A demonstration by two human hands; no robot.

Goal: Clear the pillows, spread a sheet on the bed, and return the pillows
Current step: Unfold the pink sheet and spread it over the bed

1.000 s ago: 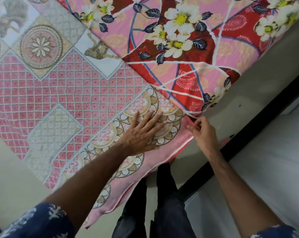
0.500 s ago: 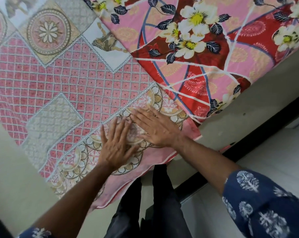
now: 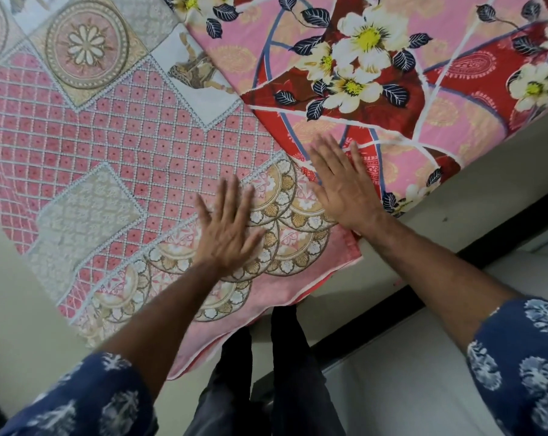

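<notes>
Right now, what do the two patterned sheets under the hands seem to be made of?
The checked pink sheet looks like thin woven cotton, matte: it lies flat and its corner droops softly. The red floral sheet beside it looks like printed cotton too, matte, without sheen. The fibre itself cannot be confirmed.

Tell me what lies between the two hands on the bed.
Head view: only the sheet's medallion border separates left hand from right hand; nothing else.
</notes>
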